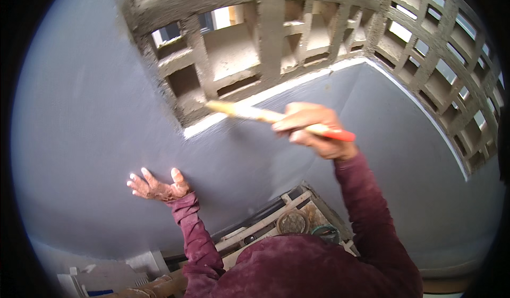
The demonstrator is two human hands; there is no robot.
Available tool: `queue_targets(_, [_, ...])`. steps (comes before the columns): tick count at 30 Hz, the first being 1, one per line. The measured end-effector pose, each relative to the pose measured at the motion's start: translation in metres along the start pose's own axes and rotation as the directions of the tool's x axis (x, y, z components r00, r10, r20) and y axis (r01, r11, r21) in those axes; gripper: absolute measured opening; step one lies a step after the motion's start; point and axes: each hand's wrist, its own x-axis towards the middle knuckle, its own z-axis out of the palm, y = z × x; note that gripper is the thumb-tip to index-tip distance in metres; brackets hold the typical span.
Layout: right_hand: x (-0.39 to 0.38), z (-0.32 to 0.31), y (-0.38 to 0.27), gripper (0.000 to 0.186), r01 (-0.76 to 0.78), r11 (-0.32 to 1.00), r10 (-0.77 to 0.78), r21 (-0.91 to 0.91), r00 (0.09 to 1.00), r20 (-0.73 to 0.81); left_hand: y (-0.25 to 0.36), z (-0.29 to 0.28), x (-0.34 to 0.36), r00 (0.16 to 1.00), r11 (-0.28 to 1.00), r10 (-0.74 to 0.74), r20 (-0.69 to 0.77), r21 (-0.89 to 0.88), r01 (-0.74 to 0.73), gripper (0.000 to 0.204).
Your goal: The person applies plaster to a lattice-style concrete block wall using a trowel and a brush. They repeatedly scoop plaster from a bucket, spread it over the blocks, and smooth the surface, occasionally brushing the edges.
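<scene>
At frame centre the right hand (313, 130) grips a red-handled paintbrush (265, 116), bristles pointing left below the concrete lattice blocks (255, 43). Lower left, the left hand (156, 186) presses flat, fingers spread, on the grey wall (90, 138).

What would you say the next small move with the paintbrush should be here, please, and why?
Probably a short stroke along the pale unpainted strip under the concrete lattice block. The right hand holds the red-handled, pale-bristled paintbrush with its bristles at that strip's lower left end, while the grey wall around it looks covered. The left hand lies flat on the wall, bracing.
</scene>
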Motion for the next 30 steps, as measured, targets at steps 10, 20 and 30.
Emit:
queue_targets(10, [-0.006, -0.037, 0.056, 0.029, -0.266, 0.874, 0.354, 0.406, 0.922, -0.158, 0.000, 0.001, -0.001, 0.999, 1.000, 0.018, -0.028, -0.018, -0.019, 0.071])
queue_targets(20, [-0.080, -0.126, 0.051, 0.021, -0.076, 0.994, 0.101, 0.074, 0.887, -0.451, 0.007, 0.001, 0.001, 0.998, 0.999, 0.047, -0.031, 0.011, -0.046, 0.069])
queue_targets(30, [-0.026, -0.104, 0.075, 0.017, 0.008, 0.993, -0.027, -0.122, 0.988, -0.150, 0.005, 0.001, 0.005, 0.993, 0.996, 0.083, -0.078, 0.050, -0.079, 0.069])
